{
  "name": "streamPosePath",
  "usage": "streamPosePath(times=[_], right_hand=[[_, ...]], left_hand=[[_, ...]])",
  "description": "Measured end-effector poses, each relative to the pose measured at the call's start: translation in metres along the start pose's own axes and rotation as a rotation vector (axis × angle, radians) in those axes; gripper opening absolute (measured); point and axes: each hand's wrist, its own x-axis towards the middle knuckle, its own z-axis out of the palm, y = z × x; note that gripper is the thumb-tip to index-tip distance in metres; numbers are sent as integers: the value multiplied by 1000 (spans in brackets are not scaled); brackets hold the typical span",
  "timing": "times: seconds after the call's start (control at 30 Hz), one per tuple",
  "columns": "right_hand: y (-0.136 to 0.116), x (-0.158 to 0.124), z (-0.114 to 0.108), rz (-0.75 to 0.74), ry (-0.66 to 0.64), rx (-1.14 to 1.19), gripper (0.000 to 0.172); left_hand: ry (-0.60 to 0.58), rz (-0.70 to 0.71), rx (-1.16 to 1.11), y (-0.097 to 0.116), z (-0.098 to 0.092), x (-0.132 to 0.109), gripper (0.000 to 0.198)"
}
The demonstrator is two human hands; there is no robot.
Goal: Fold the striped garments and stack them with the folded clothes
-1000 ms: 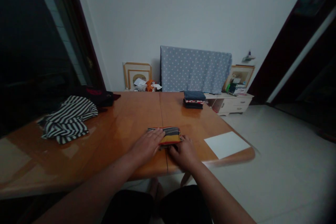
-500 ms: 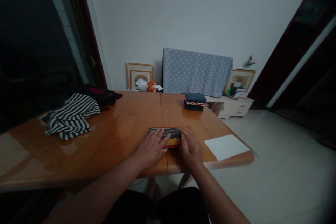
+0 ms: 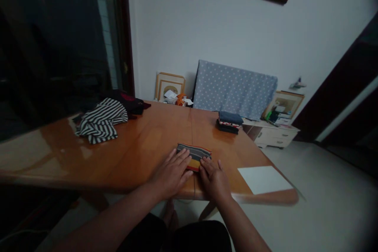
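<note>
A small folded striped cloth (image 3: 195, 157), grey with yellow, orange and red bands, lies flat near the front edge of the wooden table (image 3: 153, 126). My left hand (image 3: 174, 171) rests on its left part, fingers stretched out over the fabric. At the cloth's right end, my right hand (image 3: 215, 177) touches the lower corner with its fingertips; the thumb stands apart from the fingers. Parts of the cloth's left and right ends are hidden under the fingers.
A stack of folded clothes (image 3: 229, 121) stands at the back right of the table. A black-and-white striped garment (image 3: 103, 120) and dark clothing (image 3: 128, 102) lie loosely at the left. A white sheet (image 3: 264, 180) lies near the right corner. Behind is a low white cabinet (image 3: 276, 136).
My right hand has moved from the cloth's right side edge onto its lower right corner, fingers now flatter. The left hand stays on the cloth. The camera view has turned and tilted.
</note>
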Motion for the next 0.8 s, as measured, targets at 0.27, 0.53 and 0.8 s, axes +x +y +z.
streamPosePath(times=[0.27, 0.53, 0.8], right_hand=[[1, 4, -8, 20, 47, 70, 36], [-30, 41, -17, -118, 171, 272, 39], [-10, 106, -23, -71, -326, 97, 64]], left_hand=[[-20, -29, -61, 2, -2, -11, 60], [-16, -39, -117, 1, -3, -14, 60], [-16, -30, -118, 1, 1, -17, 59]])
